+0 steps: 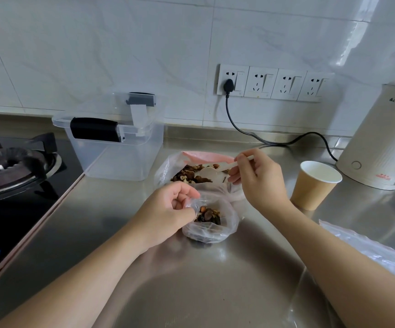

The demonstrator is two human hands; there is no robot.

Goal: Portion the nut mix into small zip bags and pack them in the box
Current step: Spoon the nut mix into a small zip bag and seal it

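Gripping the small bag's (pixel 209 221) rim with my left hand (pixel 168 209) near me on the table (pixel 215 280), my right hand (pixel 255 176) pinches a spoon (pixel 211 175) over the nut bag (pixel 191 171), box (pixel 116 138) far left.

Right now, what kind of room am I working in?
Most likely a home kitchen: a gas burner set into the steel counter, a tiled wall with sockets, and an electric kettle.

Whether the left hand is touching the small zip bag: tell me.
Touching. The head view shows the left hand pinching the small zip bag by its rim.
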